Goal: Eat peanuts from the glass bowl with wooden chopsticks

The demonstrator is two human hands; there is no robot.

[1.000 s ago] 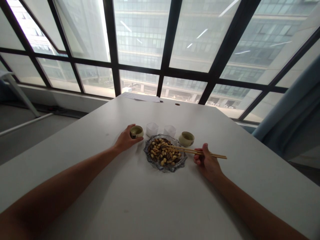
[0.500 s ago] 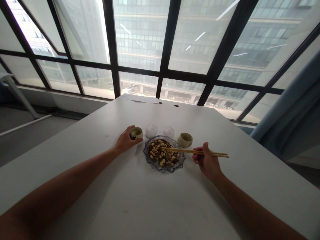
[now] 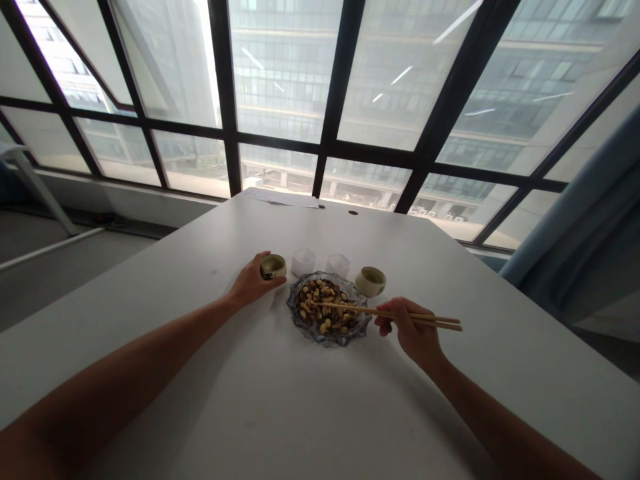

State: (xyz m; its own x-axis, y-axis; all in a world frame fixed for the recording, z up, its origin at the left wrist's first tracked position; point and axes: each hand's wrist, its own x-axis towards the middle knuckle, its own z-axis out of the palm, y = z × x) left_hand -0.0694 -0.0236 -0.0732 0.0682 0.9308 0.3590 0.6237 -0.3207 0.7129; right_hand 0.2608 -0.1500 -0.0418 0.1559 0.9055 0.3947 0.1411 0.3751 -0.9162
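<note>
My left hand [image 3: 253, 280] is wrapped round a small green-and-cream teacup [image 3: 273, 267] with dark lettering, which stands on the table. In my right hand [image 3: 413, 327] is a pair of wooden chopsticks [image 3: 357, 309], their tips down among peanuts and dark seeds [image 3: 325, 323]. These fill a scalloped glass bowl [image 3: 329, 341] between my hands. Whether the tips pinch a nut is too small to tell. A second teacup [image 3: 371, 281] stands just right of the bowl, beyond my right hand, with no hand on it.
Two clear plastic cups, a left one [image 3: 303, 263] and a right one [image 3: 338, 266], stand right behind the bowl. White paper [image 3: 283, 197] lies at the far end of the white table [image 3: 320, 413]. A blue curtain [image 3: 575, 233] hangs at the right, before tall windows.
My right hand has shifted slightly left and turned, and the chopstick tips have moved left and a little lower in the bowl. My left hand stays on the teacup.
</note>
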